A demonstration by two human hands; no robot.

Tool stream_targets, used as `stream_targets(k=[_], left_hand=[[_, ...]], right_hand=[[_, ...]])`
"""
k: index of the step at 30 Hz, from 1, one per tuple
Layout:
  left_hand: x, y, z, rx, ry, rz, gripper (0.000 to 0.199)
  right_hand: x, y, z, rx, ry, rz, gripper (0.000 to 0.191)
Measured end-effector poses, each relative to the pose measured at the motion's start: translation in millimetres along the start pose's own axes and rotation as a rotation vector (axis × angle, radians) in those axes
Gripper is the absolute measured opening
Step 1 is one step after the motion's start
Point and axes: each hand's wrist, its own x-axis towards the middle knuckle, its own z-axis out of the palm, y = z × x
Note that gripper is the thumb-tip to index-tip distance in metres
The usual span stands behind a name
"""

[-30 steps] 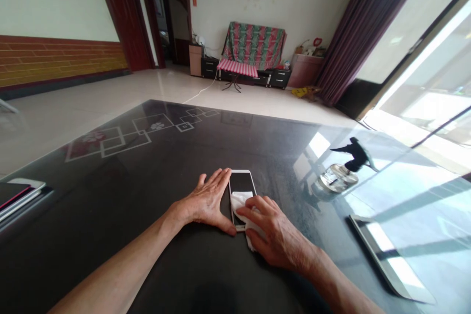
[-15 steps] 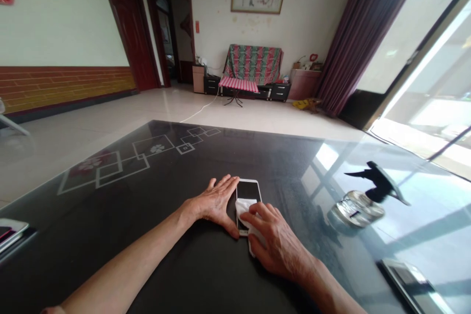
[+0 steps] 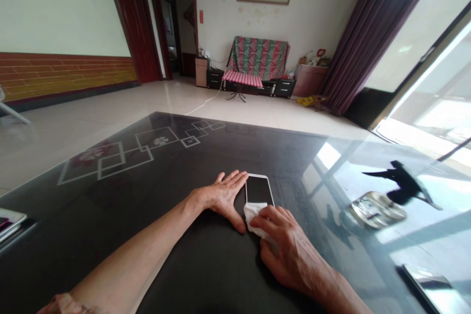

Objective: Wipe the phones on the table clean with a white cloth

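Observation:
A white-framed smartphone (image 3: 258, 189) with a dark screen lies flat on the black glossy table (image 3: 184, 265). My left hand (image 3: 224, 198) is open, its fingertips at the phone's upper left edge and its thumb near the lower left corner. Pressed on the lower part of the screen is a white tissue (image 3: 253, 212), with my right hand (image 3: 289, 243) closed on it. The tissue and the right fingers hide the phone's lower end.
To the right stands a clear spray bottle (image 3: 379, 210) with a black trigger head. Another phone (image 3: 434, 284) lies at the lower right. More stacked devices (image 3: 11, 223) rest at the left edge. Beyond the table are a striped-cloth stand (image 3: 243, 78) and a curtain (image 3: 382, 29).
My right hand has drawn the tissue down the screen toward the phone's lower end, baring more of the screen. The left hand stays at the phone's edge. The whole view has shifted slightly.

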Motion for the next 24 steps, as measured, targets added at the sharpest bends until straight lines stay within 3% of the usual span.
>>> stream_targets(k=[5, 14, 24], left_hand=[[0.8, 1.9, -9.3, -0.039, -0.033, -0.024, 0.121], [2.9, 2.5, -4.6, -0.048, 0.022, -0.076, 0.099], [12.2, -0.1, 6.6, -0.005, 0.276, -0.094, 0.076]], right_hand=[[4.0, 3.3, 0.4, -0.039, 0.043, 0.024, 0.021], [1.9, -2.1, 1.5, -0.014, 0.056, -0.019, 0.021], [-5.7, 5.8, 2.2, 0.033, 0.12, 0.01, 0.02]])
